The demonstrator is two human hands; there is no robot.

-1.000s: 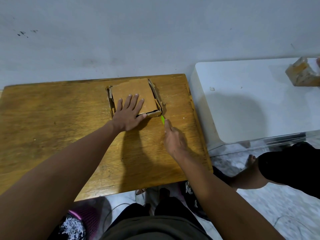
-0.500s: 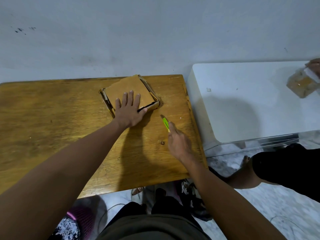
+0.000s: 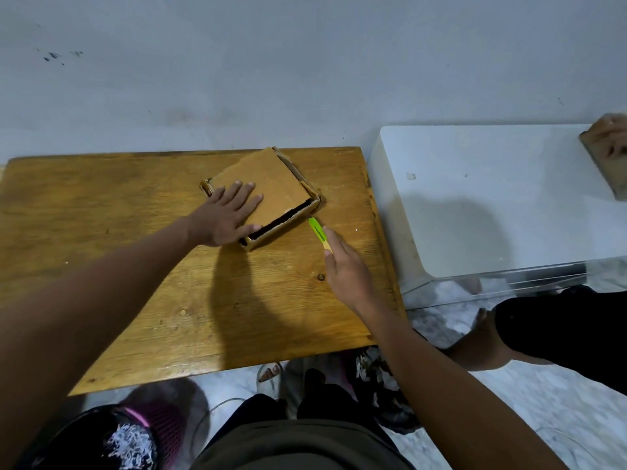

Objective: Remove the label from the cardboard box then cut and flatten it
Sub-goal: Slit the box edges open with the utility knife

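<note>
A broad varnished wooden table point(image 3: 101, 266) is carrying the work, and beside it a white glossy low table point(image 3: 492, 205) is standing just to its right, where another person's hand point(image 3: 609, 134) is resting on a separate piece of cardboard at the far edge. Toward the back of the wooden table, a shallow brown cardboard box point(image 3: 268, 188) is lying turned at an angle, one corner pointing at the wall, with a dark gap showing along its near side under the top panel. The person's left hand point(image 3: 227, 215) is pressing flat on the box's near-left part, fingers spread wide and the thumb touching the near edge. The right hand point(image 3: 346, 269) is closing around a small green-handled cutter point(image 3: 317, 230), its tip sitting just beside the box's near-right corner; whether a blade is extended is too small to tell. The step in hand looks to be slitting a corner seam so the walls can fold down. To do it well, the holding hand should be bearing down firmly and staying out of the blade's line, since the thumb is lying near the open side. The cutter should be entering at the corner, running along the seam in shallow passes and drawing away from the spread fingers, with the table underneath spared from deep scoring.
</note>
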